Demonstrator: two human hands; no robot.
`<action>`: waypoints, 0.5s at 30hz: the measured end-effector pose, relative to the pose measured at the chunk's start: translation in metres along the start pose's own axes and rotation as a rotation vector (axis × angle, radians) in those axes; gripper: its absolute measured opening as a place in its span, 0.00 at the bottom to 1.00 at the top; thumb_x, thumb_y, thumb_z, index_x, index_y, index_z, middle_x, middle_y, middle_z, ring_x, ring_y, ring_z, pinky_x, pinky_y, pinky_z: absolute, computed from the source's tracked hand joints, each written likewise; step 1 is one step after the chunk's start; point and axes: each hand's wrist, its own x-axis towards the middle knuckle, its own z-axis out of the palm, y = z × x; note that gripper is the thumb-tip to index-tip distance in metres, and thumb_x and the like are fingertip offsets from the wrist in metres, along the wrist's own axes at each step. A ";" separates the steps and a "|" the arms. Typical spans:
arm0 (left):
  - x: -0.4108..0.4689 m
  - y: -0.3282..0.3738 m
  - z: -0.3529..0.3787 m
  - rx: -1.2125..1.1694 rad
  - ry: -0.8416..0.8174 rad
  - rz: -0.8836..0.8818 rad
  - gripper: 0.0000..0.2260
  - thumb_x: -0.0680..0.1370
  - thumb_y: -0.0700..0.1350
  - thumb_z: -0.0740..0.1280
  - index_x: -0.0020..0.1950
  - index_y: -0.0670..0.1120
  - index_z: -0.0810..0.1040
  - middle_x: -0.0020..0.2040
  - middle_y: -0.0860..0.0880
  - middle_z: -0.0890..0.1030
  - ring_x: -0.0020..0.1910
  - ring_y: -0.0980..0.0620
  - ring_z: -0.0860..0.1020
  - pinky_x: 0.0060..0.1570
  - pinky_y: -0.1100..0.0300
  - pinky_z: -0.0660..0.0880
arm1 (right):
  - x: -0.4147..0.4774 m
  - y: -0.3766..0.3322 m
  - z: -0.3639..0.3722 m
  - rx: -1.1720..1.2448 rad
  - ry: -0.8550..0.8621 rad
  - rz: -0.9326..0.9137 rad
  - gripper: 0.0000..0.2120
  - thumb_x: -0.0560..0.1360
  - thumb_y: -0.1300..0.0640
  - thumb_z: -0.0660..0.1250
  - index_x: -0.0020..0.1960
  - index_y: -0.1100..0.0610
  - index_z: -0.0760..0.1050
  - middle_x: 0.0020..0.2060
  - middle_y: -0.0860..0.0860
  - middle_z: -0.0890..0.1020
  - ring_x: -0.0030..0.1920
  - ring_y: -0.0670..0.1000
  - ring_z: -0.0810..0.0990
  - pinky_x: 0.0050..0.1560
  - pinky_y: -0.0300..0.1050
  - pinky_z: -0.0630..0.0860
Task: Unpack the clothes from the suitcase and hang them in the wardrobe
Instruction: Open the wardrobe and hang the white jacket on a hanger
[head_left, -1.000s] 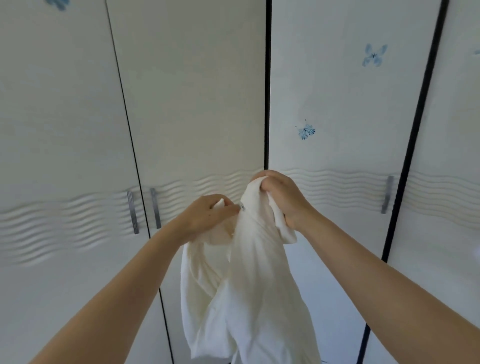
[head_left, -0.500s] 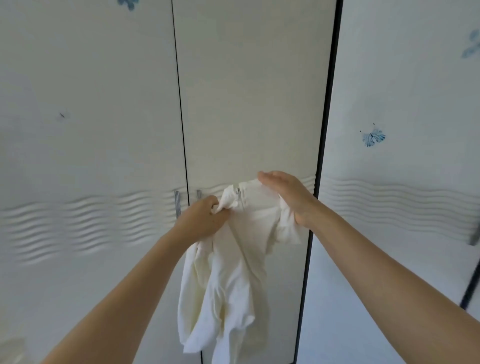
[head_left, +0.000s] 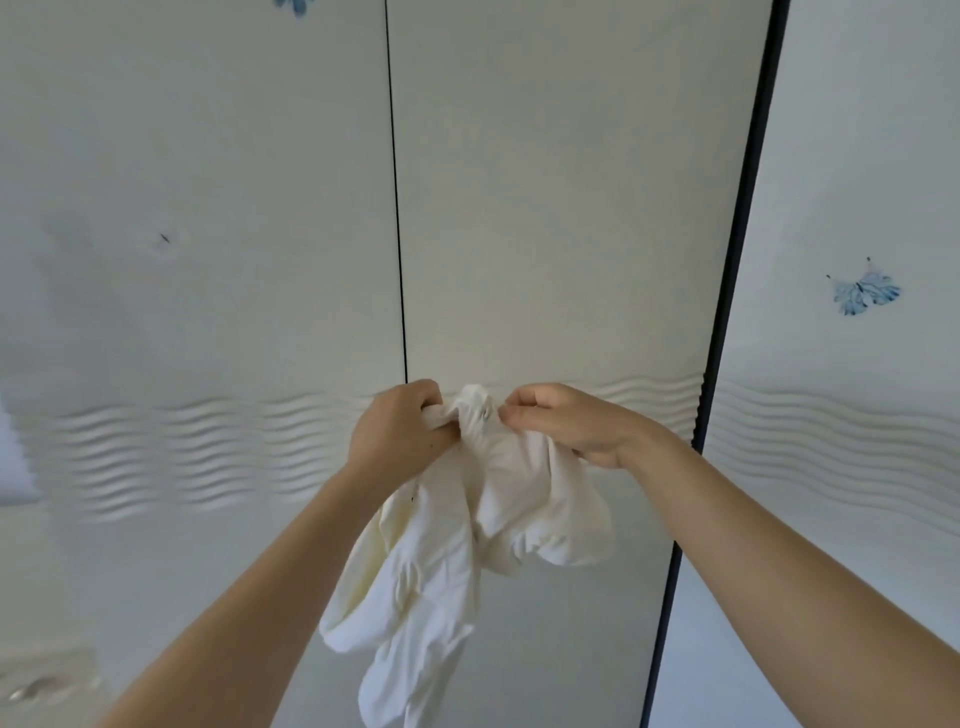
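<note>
**Handling note (judged).** The step in hand appears to be sorting out the top edge of the garment before hanging.
- The left hand should keep its hold as the anchor.
- The right hand should work outward along the edge until the collar or shoulders are found.
- The cloth should then be shaken loose so that it drops flat.
- One hand must come free for the door, which is shut.
- No hanger is in view.

**Entries, left to right**

1. Wardrobe (head_left: 208, 208). Pale doors, all closed, fill the view. A wave band (head_left: 182, 452) in raised relief crosses them at hand height. A thin dark seam divides the two left doors. No handle shows.

2. Left hand (head_left: 400, 431). The fingers are curled and pinch a bunch of the garment's top edge, just in front of the seam.

3. Garment (head_left: 467, 545).
   - Colour and cloth: white to cream, thin and soft by the look of it.
   - Position: held in the air before the wardrobe doors, gathered at the top between both hands.
   - Lie: the rest hangs crumpled in loose folds toward the bottom of the view.
   - Detail: a small metal stud (head_left: 485, 413) sits at the gathered top.
   - Kind of garment: cannot be told.

4. Right hand (head_left: 566, 423). The fingers are curled, with thumb and fingertips pinching the cloth just right of the stud.

5. Dark strip (head_left: 748, 208). It runs the full height, between the middle door and the right one.

6. Butterfly decal (head_left: 865, 291). Blue, on the right door, above the wave band.
</note>
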 end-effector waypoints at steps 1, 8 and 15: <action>0.002 -0.001 0.000 0.022 0.009 -0.014 0.18 0.70 0.44 0.72 0.30 0.50 0.62 0.29 0.54 0.68 0.30 0.51 0.66 0.30 0.59 0.60 | 0.004 0.001 0.000 0.058 -0.045 0.007 0.07 0.77 0.53 0.66 0.50 0.57 0.76 0.44 0.52 0.77 0.46 0.50 0.74 0.47 0.45 0.70; 0.006 -0.005 -0.004 0.020 -0.015 -0.092 0.10 0.71 0.49 0.74 0.47 0.51 0.75 0.38 0.54 0.75 0.42 0.51 0.75 0.37 0.59 0.68 | 0.019 0.000 -0.001 0.126 -0.213 -0.038 0.08 0.72 0.56 0.71 0.51 0.55 0.79 0.44 0.49 0.83 0.46 0.46 0.81 0.51 0.42 0.77; 0.003 -0.018 -0.003 0.246 -0.121 -0.221 0.17 0.75 0.58 0.66 0.38 0.45 0.69 0.36 0.52 0.74 0.35 0.49 0.73 0.34 0.56 0.67 | 0.040 0.007 0.012 0.104 -0.029 -0.272 0.03 0.77 0.63 0.66 0.47 0.57 0.77 0.40 0.49 0.78 0.43 0.46 0.76 0.47 0.39 0.71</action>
